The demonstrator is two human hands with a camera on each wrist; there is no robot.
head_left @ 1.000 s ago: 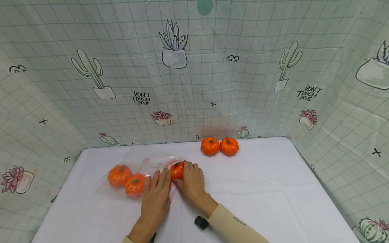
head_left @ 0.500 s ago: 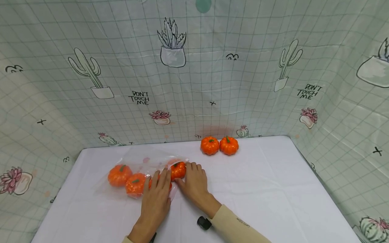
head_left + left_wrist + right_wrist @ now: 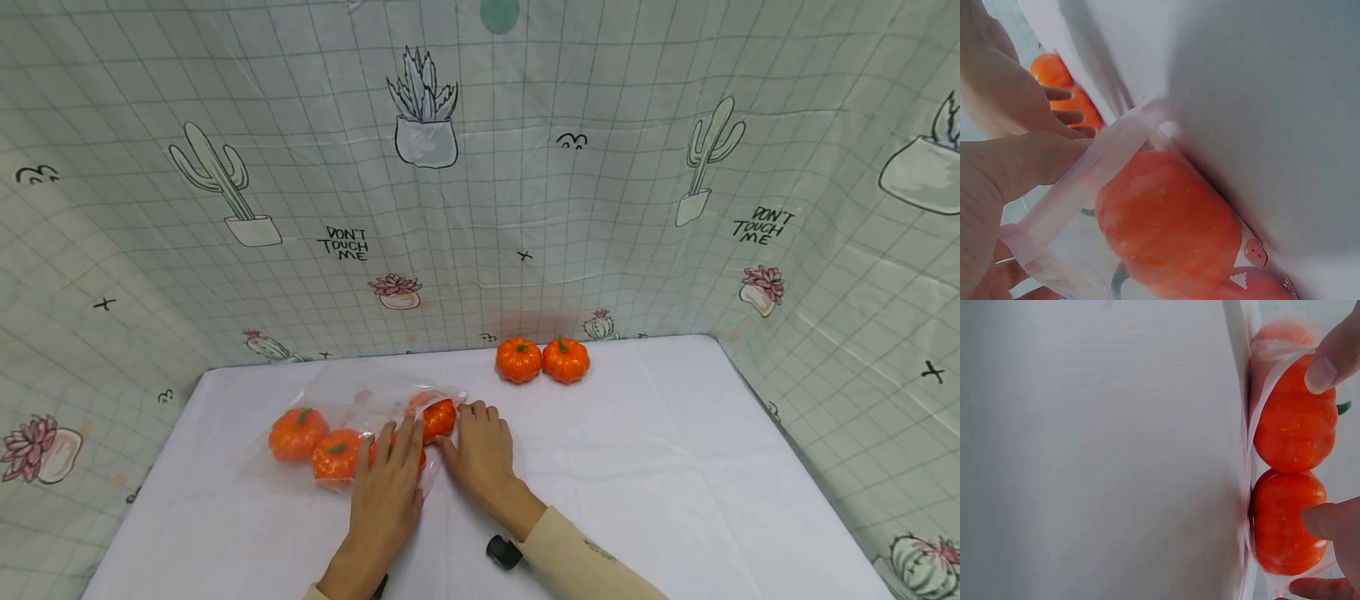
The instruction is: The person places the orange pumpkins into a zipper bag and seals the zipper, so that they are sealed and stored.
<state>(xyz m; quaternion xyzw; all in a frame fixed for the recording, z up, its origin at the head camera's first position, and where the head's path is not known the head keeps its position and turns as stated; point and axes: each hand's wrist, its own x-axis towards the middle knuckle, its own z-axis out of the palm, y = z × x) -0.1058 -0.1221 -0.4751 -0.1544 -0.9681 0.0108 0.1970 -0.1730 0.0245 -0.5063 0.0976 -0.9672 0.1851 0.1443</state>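
Observation:
A clear plastic bag (image 3: pixel 326 385) lies on the left half of the table with several small orange pumpkins (image 3: pixel 297 434) inside, its mouth facing right. My left hand (image 3: pixel 387 492) lies over the mouth end and grips the bag, its thumb against a pumpkin (image 3: pixel 1282 550) there. Just inside the opening sits another pumpkin (image 3: pixel 439 419), partly covered by plastic. Beside it is my right hand (image 3: pixel 483 454); the right wrist view has a thumb (image 3: pixel 1329 365) on this pumpkin. The right fingers look fairly straight in the left wrist view. Left fingers hide part of the bagged pumpkins.
Two loose pumpkins (image 3: pixel 518 360) stand side by side at the table's back edge. The white-covered table (image 3: pixel 637 467) meets a patterned curtain (image 3: pixel 480 208) behind and at both sides.
My right hand has shifted slightly right, away from the pumpkin at the bag's mouth, so more of it shows. The left hand stays on the bag.

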